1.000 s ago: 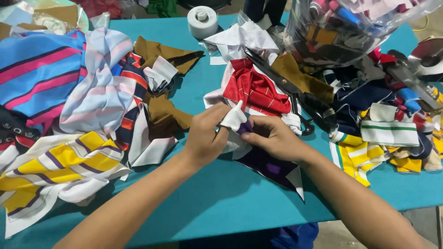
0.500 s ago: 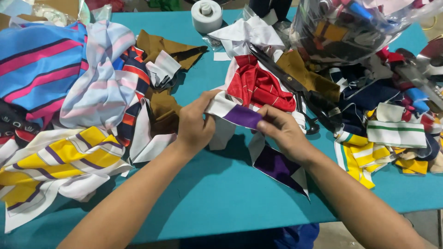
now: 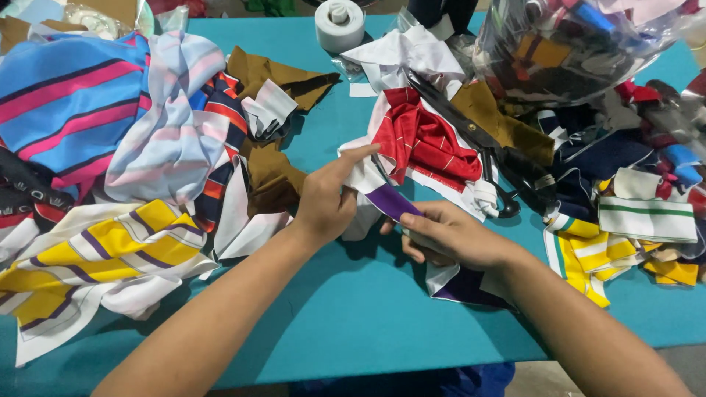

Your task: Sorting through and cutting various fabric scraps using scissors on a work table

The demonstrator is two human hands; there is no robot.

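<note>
A: What are the fingers doing?

B: The left hand (image 3: 323,202) pinches the white edge of a purple scrap (image 3: 390,202), forefinger stretched toward the red cloth (image 3: 423,143); the right hand (image 3: 452,235) is clenched on the same scrap from its near side, thumb pressed on top; both are grasping it, neither is released.

A: And where is that scrap?

B: Lifted a little off the teal surface (image 3: 353,309), just in front of the red cloth; a darker purple tail (image 3: 471,288) of cloth trails under the right wrist and lies on the surface.

A: What lies around the red cloth?

B: Black scissors (image 3: 478,158) lie right of it, touching its edge; a white piece (image 3: 404,55) lies behind it; a brown piece (image 3: 507,125) is beyond the scissors; further right is a heap of scraps, white with a green stripe (image 3: 647,217) and yellow with white (image 3: 581,257) among them; a clear bag (image 3: 573,44) stuffed with cloth stands behind that heap.

A: And to its left?

B: A brown cloth (image 3: 268,165) lies just beside the left hand; past it are a pale striped cloth (image 3: 173,132), a blue cloth with pink stripes (image 3: 66,110) and a yellow, white and purple one (image 3: 95,257); a white tape roll (image 3: 340,23) sits behind, at the far edge.
</note>
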